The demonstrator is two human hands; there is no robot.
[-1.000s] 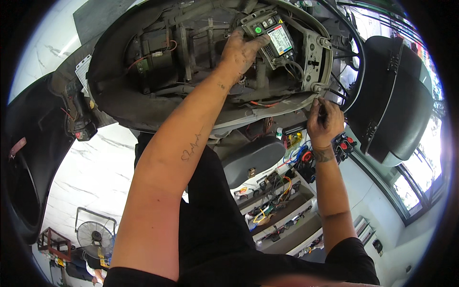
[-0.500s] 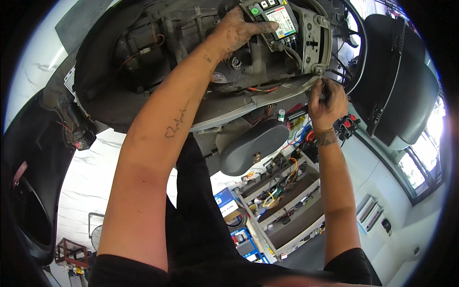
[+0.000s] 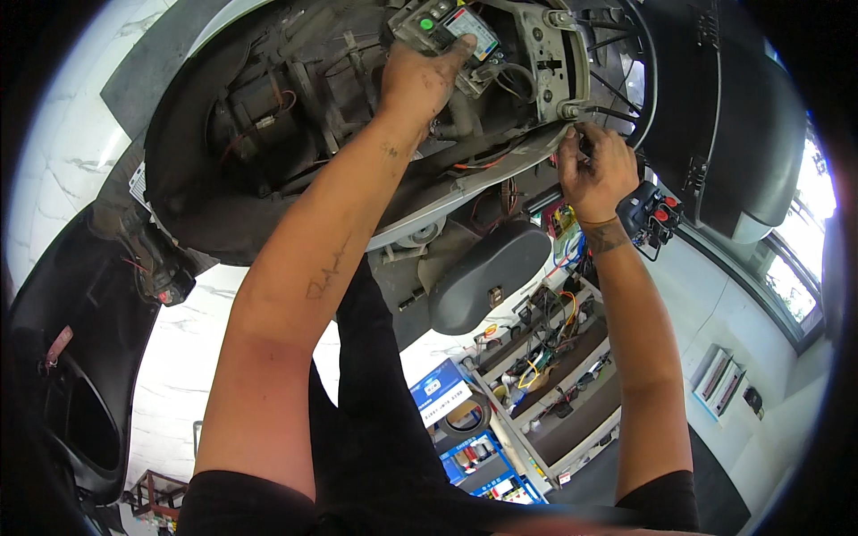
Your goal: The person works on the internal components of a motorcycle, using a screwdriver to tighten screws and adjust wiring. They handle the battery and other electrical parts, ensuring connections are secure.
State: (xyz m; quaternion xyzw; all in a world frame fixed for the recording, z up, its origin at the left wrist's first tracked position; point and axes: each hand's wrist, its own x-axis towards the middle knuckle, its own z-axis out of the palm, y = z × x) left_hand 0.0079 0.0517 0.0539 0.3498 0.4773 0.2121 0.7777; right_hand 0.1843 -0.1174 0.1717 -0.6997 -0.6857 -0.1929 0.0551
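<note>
My left hand (image 3: 420, 80) is closed round a dark box-shaped electrical unit (image 3: 465, 34), which has a white printed label, a green dot on top and cables at one end. Its thumb lies on the label, while the other fingers are mostly hidden behind the unit. Below it is the open, dusty body of a scooter (image 3: 295, 107). My right hand (image 3: 601, 170) is at the right end of the scooter's side panel (image 3: 465, 183), close to a grey metal bracket (image 3: 550, 67). Its fingers are curled towards the thumb; whatever they pinch cannot be made out.
A black scooter seat (image 3: 760, 116) stands at the right, beyond a black rail (image 3: 651, 80). Below the side panel is a small black saddle (image 3: 492, 277). A parts rack (image 3: 554, 393) with wires and a blue-white box (image 3: 440, 393) stand lower down. Dark body panels (image 3: 76, 357) lie at the left.
The whole view has shifted. My left hand has brought the electrical unit a little left, farther from the metal bracket. My right hand stays by the panel's end, fingers still curled.
</note>
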